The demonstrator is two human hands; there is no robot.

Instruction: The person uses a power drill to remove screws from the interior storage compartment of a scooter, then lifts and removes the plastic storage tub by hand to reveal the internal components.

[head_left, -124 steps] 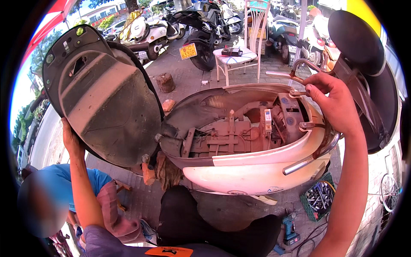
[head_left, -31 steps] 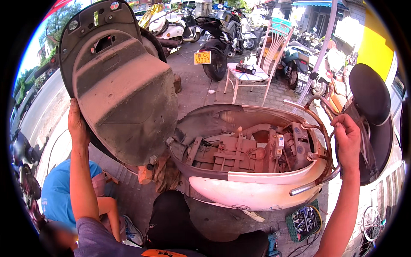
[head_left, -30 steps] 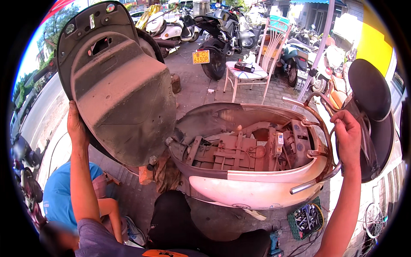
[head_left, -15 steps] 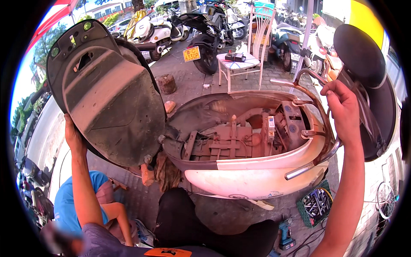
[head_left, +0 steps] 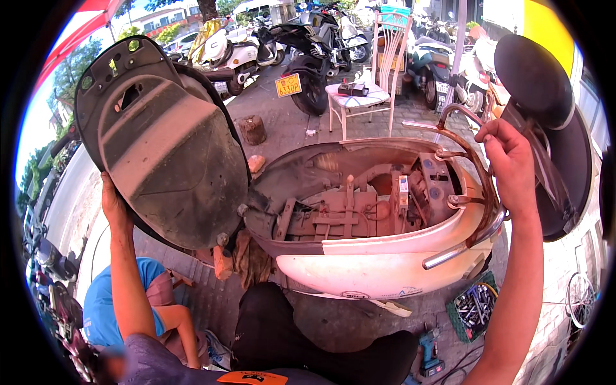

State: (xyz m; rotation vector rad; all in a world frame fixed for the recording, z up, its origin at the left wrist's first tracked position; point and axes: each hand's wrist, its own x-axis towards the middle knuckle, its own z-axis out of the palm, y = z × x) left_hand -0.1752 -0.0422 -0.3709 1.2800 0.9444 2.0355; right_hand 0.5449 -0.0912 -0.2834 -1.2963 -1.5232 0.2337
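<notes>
A black scooter seat (head_left: 173, 154) stands tilted up at the left, its dusty underside facing me. My left hand (head_left: 114, 200) is closed on its near left edge, with the fingers partly hidden behind it. The open white scooter body (head_left: 359, 273) lies across the middle, its dusty inner frame and wiring exposed. At its right end, a rusty and chrome rear grab rail (head_left: 480, 167) curves around the tail. My right hand (head_left: 510, 160) is closed at the upper bend of this rail, which passes behind its curled fingers.
Black padded backrests (head_left: 536, 83) rise beyond my right hand. A green crate (head_left: 475, 308) of sockets and a cordless drill (head_left: 430, 353) are at lower right. A person in a blue shirt (head_left: 122, 298) crouches at lower left. A white chair (head_left: 359, 96) and parked motorbikes (head_left: 308, 77) stand behind.
The top of the seat has dipped slightly and shifted a little right, my left hand moving with it. My right hand stays at the rail, only slightly shifted left.
</notes>
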